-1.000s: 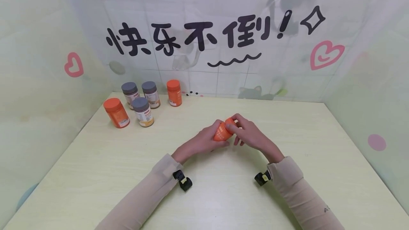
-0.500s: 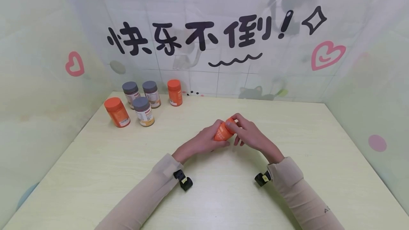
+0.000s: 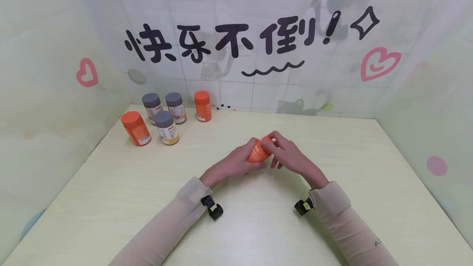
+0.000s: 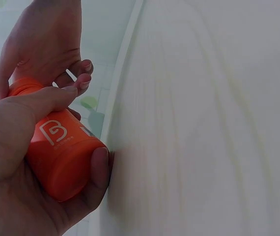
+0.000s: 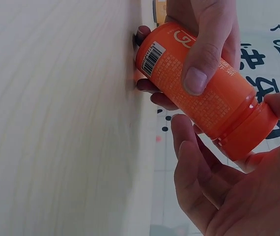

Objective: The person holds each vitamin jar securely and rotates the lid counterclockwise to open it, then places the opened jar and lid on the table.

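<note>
An orange bottle [image 3: 257, 153] is held tilted above the middle of the table. My left hand [image 3: 240, 160] grips its body, with the thumb across the label and fingers curled round the far side. At the other end, my right hand [image 3: 292, 155] pinches the orange cap [image 5: 250, 132] between thumb and index finger; its other fingers hang loosely curled beside the bottle. In the right wrist view a barcode and printed text show on the label. The cap sits on the neck, and I cannot tell whether it is loosened.
Back left on the table [image 3: 236, 225] stand several jars. An orange jar [image 3: 136, 129] is nearest the left wall, a grey-lidded jar [image 3: 166, 128] is beside it, and another orange jar [image 3: 202, 106] is near the back wall. A printed cloth [image 3: 229, 69] hangs behind.
The view has tilted very slightly, so the jars appear a little higher and to the right. Both hands keep the same hold on the bottle and cap.
</note>
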The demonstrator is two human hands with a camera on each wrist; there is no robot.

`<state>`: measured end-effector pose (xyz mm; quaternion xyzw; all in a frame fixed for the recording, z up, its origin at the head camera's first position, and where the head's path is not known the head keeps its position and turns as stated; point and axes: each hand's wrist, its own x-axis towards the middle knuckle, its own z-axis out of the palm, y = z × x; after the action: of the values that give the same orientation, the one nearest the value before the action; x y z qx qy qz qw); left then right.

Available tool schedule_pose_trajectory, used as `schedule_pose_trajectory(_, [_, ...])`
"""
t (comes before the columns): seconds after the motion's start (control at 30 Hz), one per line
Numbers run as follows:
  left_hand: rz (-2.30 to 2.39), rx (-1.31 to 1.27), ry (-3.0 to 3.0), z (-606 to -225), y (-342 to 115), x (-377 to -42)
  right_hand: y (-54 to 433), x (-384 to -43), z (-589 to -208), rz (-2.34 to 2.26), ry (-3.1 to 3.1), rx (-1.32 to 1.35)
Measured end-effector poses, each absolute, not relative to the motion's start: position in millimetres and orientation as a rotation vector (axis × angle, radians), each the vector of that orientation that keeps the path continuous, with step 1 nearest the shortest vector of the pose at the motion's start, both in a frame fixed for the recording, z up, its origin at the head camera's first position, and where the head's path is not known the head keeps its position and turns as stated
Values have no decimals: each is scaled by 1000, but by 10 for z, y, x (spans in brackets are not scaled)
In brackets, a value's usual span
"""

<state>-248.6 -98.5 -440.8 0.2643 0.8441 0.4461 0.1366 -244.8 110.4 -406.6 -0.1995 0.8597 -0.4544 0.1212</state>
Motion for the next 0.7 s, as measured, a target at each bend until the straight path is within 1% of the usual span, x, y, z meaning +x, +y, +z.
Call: schedule_pose_trajectory(0.7, [1302,762,2441,-4422,-985,-2493,1111,-2459,-4084,-1333,2490,-596])
